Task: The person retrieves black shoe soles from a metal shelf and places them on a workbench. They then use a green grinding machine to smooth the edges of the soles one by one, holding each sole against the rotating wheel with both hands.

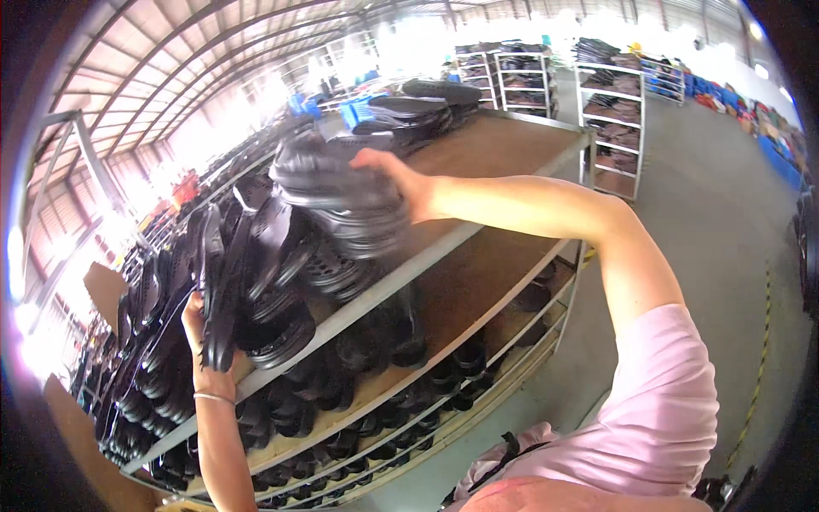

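Left hand: the hand (196,322), a thin band at its wrist, has bent fingers against the left side of the upright clogs (219,294); whether it grips or merely steadies them cannot be told.
Rack tiers: the near rack (444,254), metal-framed with brown boards, carries rows of black clogs on its top tier; its lower tiers hold packed black footwear (345,346), partly in shadow.
Right hand: the hand (411,186) is closed on the right end of a clog stack (337,188), thumb on the upper side; the stack is over the top tier, just above perforated clogs (337,271); motion blur hides whether they touch.
Long axes: the upright clogs run nearly vertically in view, their lower ends over the rack's front edge; the stack slants from upper left down to lower right; blur hides which way its toes point.
Top tier, far end: flat black pieces (418,107) lie piled on the board.
Beyond: white-framed racks (610,119) bear dark piles on several levels; blue containers (776,158) line the far right, with mixed colours in and above them.
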{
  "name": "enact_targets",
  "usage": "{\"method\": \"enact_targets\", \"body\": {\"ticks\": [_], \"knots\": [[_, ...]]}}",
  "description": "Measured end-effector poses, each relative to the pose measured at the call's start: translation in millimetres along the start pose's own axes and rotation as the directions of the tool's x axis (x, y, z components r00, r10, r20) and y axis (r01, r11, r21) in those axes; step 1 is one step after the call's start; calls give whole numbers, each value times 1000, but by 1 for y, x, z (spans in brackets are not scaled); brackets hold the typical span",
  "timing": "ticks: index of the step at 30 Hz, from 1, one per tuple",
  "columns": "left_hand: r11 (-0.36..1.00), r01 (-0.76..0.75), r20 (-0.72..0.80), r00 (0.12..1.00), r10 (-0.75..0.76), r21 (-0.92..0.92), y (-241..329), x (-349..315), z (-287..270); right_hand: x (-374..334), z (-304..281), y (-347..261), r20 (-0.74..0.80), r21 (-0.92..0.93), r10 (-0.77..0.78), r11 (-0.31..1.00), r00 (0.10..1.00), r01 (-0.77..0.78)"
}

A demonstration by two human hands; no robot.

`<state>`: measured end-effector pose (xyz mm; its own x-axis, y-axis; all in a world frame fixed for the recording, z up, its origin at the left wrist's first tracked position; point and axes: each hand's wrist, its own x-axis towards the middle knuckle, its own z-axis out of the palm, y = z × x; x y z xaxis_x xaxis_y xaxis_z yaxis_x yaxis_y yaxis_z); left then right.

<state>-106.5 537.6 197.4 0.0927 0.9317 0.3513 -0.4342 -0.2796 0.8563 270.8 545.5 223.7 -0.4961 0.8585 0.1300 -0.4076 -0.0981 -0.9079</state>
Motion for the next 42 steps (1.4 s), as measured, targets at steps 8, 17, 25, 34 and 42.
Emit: {"method": "enact_targets", "body": {"ticks": [8, 17, 25, 34, 42], "knots": [[974, 154, -39, 986, -163, -164, -8, -15, 34, 26, 0, 6, 12, -14, 1, 1000, 1000, 0], [997, 69, -167, 983, -75, -39, -4, -12, 40, 42, -6, 8, 162, 89, 89, 991, 983, -105], [997, 43, -253, 967, -26, 59, -5, -15, 47, 42, 1, 19, 219, 175, -35, 984, 975, -4], [988, 46, -372, 928, 11, 144, -9, -32, 60, 10, 10, -16, 334, 347, -297, 921, 895, 176], [980, 17, -422, 904, 69, 196, -4, -64, 65, -37, 39, -20, 346, 382, -385, 891, 856, 247]]}}
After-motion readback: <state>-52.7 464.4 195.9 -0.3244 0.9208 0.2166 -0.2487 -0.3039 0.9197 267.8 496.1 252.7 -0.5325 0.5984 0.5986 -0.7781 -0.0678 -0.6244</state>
